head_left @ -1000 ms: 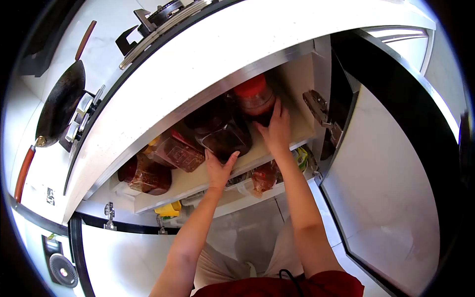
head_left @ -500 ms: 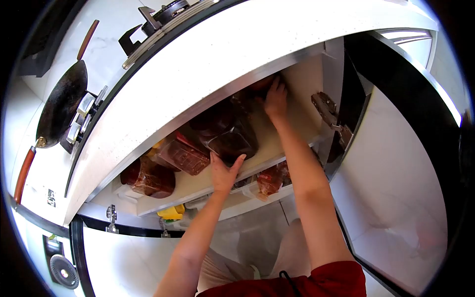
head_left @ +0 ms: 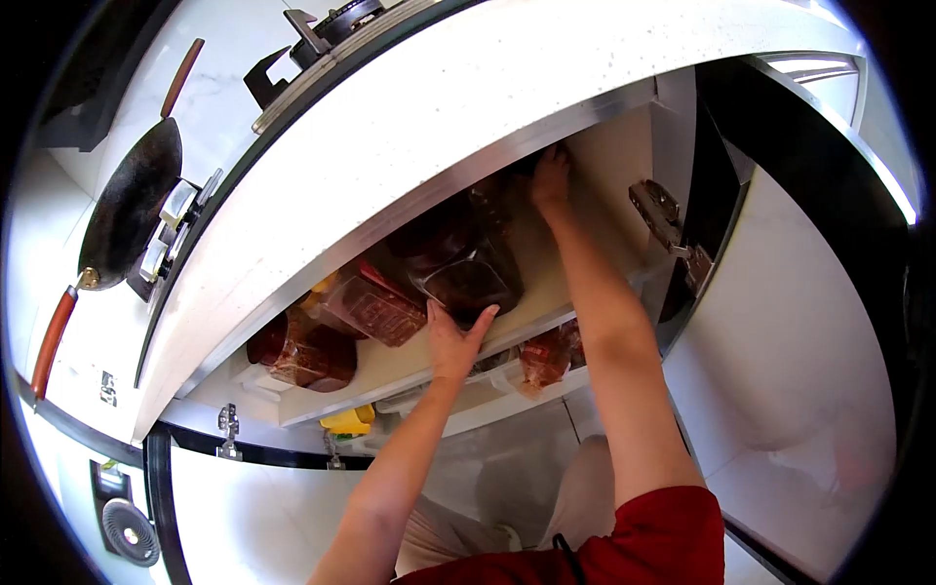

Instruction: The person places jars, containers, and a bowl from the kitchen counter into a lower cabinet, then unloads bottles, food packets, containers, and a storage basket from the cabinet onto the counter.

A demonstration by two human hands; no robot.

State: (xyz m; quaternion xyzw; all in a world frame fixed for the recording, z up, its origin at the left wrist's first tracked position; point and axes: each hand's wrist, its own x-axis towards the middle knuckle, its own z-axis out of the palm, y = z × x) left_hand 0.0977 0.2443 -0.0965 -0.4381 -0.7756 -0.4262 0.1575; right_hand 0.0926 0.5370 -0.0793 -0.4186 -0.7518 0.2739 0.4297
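Observation:
My left hand (head_left: 459, 343) lies against the near end of a large, dark-filled clear jar (head_left: 473, 278), with thumb and fingers spread apart. The jar rests on its side or tilts on the cabinet shelf (head_left: 546, 292). Deep in the shadowed back right corner is my right hand (head_left: 552, 182); its fingertips are partly hidden, and what they touch cannot be made out. Left of the jar lie a clear rectangular container with reddish-brown contents (head_left: 378, 310) and a dark red jar wrapped in plastic (head_left: 304, 351).
A bagged reddish item (head_left: 544, 359) and a yellow object (head_left: 349, 420) sit on the lower level. Open cabinet doors (head_left: 790, 341) flank my arms. Above runs the white countertop edge (head_left: 409, 127), with a wok (head_left: 132, 210) and a stove burner (head_left: 336, 24).
My right hand has reached deeper into the back corner, and its fingers show less. My left hand stays at the large jar. The whole view has shifted slightly.

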